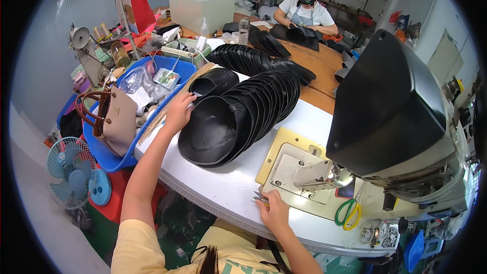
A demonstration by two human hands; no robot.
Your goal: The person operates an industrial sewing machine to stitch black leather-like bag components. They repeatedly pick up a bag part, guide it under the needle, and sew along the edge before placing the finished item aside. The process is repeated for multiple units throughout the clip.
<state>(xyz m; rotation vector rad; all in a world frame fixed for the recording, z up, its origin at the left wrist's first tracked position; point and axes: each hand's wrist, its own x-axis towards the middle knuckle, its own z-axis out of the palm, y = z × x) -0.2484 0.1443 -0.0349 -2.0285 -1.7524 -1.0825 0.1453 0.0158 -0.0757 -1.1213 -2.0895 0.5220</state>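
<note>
My left hand [179, 113] reaches forward and rests on the left edge of the nearest black cap piece [212, 131], the front one of a long overlapping row of black cap pieces [264, 91] that curves away across the white table [223, 187]. My right hand [274, 212] lies near the table's front edge, fingers closed on small metal snips [259, 199], beside the yellow plate [276, 144] of the sewing machine [395, 122]. A separate black cap [215, 82] lies just beyond my left hand.
A blue tub [109, 157] on the left holds a beige handbag [115, 119] and plastic bags. A small fan [71, 172] stands on the floor. Green-handled scissors [347, 214] lie by the machine. Across the wooden table, another person [304, 12] handles black pieces.
</note>
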